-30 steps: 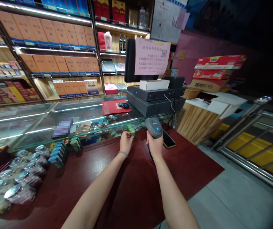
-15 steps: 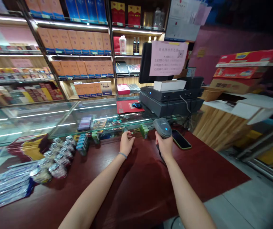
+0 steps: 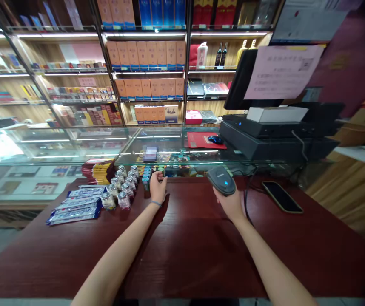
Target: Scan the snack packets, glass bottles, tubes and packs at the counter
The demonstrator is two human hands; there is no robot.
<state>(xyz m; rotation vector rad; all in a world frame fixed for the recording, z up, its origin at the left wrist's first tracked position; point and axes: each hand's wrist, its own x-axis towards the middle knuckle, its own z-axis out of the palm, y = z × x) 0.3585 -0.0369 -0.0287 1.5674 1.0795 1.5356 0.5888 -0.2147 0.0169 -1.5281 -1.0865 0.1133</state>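
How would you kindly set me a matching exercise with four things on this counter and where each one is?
Things:
1. scanner
2. phone
3. mouse
4. silver-lidded jars

Places:
A. on the red sheet
B. beside the blue-and-white packets
C. flat on the right side of the counter
D. in the grip of the right hand

Right pairs: 1-D, 2-C, 3-A, 4-B

Left grip (image 3: 158, 189) has shifted left (now beside blue packs (image 3: 146, 185)).
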